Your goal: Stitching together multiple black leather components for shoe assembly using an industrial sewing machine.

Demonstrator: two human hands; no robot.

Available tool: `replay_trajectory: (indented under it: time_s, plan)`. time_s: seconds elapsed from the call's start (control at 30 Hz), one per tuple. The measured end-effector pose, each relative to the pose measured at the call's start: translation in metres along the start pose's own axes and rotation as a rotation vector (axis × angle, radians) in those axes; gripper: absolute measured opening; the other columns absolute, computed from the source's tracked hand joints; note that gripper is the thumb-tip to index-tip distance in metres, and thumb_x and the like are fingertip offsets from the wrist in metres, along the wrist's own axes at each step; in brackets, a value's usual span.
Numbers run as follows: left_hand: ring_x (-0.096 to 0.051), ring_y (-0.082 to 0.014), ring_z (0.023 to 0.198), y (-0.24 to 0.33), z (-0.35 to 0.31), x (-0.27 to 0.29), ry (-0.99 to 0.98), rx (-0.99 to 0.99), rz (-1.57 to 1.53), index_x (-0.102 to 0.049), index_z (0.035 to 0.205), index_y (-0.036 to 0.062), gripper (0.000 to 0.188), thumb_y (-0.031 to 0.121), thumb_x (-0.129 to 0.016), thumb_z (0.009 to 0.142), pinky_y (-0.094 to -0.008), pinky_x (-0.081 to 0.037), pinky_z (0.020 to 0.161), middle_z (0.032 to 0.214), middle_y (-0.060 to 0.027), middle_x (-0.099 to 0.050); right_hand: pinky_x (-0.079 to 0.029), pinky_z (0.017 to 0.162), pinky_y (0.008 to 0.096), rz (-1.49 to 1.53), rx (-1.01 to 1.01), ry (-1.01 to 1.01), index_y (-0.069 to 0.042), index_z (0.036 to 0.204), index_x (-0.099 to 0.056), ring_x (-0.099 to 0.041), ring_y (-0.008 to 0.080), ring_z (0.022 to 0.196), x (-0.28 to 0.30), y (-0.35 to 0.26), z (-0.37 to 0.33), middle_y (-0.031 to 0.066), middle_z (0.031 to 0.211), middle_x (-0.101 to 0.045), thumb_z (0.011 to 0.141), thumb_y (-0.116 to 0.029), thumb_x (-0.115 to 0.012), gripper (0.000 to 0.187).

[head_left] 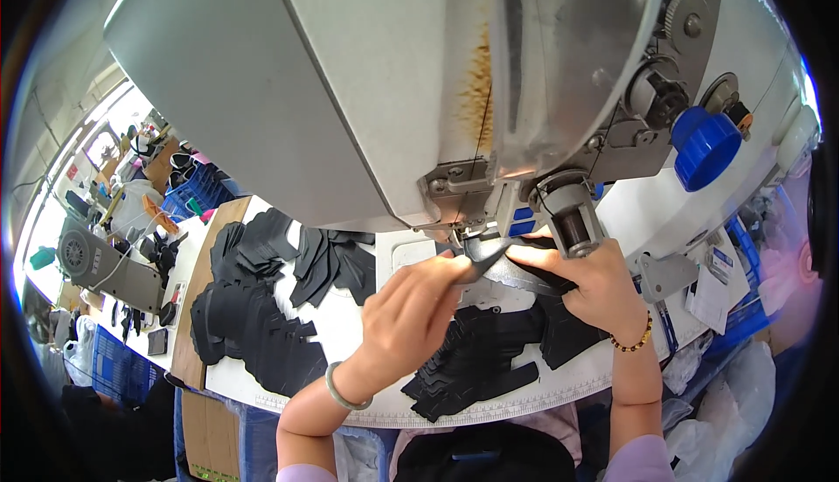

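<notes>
My left hand (pixel 404 314) is closed, its thumb and fingertips pinching the edge of a black cut fabric piece (pixel 486 265) just below the needle area of a large grey sewing machine (pixel 367 62). From the other side my right hand (pixel 603 285) grips the same piece, fingers pointing in toward the needle; part of the piece is hidden under that hand. Beneath it shows a silvery curved metal plate (pixel 516 279). Right below my hands lies an overlapping pile of black fabric pieces (pixel 476 355).
More stacks of black pieces (pixel 262 333) cover the left of the white table (pixel 350 342), which has a ruler along its curved front edge. A blue knob (pixel 704 148) juts from the machine. Papers (pixel 712 290) lie at right; another machine (pixel 109 263) stands far left.
</notes>
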State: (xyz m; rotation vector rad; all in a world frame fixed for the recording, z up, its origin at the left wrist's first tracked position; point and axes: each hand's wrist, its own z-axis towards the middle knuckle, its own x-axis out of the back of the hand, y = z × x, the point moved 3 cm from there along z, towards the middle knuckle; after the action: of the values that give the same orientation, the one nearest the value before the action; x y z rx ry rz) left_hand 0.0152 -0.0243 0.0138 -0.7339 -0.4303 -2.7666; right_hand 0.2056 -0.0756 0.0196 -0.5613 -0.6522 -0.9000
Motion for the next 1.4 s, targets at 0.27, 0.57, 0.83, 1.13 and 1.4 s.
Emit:
replay_trajectory:
  time_s: [0.27, 0.57, 0.83, 1.13, 1.4]
  plan:
    - [-0.063, -0.0216, 0.075, 0.011, -0.008, -0.007, -0.015, -0.306, 0.240, -0.063, 0.093, -0.0061, 0.029, -0.007, -0.062, 0.064, -0.0270, -0.052, 0.062, 0.088, -0.0128, -0.062, -0.051, 0.059, 0.0297, 0.070, -0.020, 0.001, -0.010, 0.090, -0.063, -0.061, 0.0212, 0.082, 0.002, -0.002, -0.002, 0.0031, 0.094, -0.058, 0.056, 0.008, -0.059, 0.038]
    - [-0.064, -0.0212, 0.072, 0.010, -0.008, -0.008, 0.010, -0.333, 0.280, -0.065, 0.089, -0.0042, 0.025, -0.007, -0.063, 0.064, -0.0251, -0.052, 0.059, 0.085, -0.0119, -0.063, -0.048, 0.078, 0.0360, 0.131, -0.131, -0.026, -0.016, 0.100, -0.070, -0.060, 0.0271, 0.089, -0.001, -0.003, -0.005, 0.0056, 0.094, -0.064, 0.046, 0.011, -0.050, 0.063]
    - [-0.064, -0.0229, 0.077, -0.003, -0.007, -0.009, 0.027, -0.280, 0.221, -0.064, 0.091, -0.0028, 0.030, -0.007, -0.066, 0.061, -0.0275, -0.052, 0.063, 0.086, -0.0106, -0.062, -0.048, 0.075, 0.0373, 0.055, -0.120, -0.026, -0.016, 0.102, -0.068, -0.059, 0.0271, 0.089, -0.004, -0.015, -0.005, 0.0056, 0.097, -0.061, 0.049, 0.010, -0.053, 0.061]
    - [-0.063, -0.0235, 0.077, -0.007, -0.007, -0.006, -0.019, -0.260, 0.204, -0.063, 0.093, -0.0021, 0.034, -0.007, -0.066, 0.060, -0.0291, -0.053, 0.064, 0.088, -0.0102, -0.061, -0.047, 0.055, 0.0314, -0.028, -0.164, -0.036, -0.014, 0.111, -0.063, -0.058, 0.0229, 0.073, -0.009, -0.030, -0.009, 0.0055, 0.099, -0.056, 0.054, 0.008, -0.055, 0.062]
    - [-0.063, -0.0250, 0.079, -0.009, -0.003, 0.000, -0.092, -0.255, 0.190, -0.062, 0.095, -0.0032, 0.038, -0.009, -0.059, 0.057, -0.0295, -0.053, 0.065, 0.089, -0.0121, -0.061, -0.046, 0.051, 0.0223, -0.304, -0.131, 0.034, -0.002, 0.097, -0.056, -0.048, 0.0139, 0.066, -0.026, -0.059, -0.009, 0.0047, 0.084, -0.045, 0.065, -0.003, -0.060, 0.032]
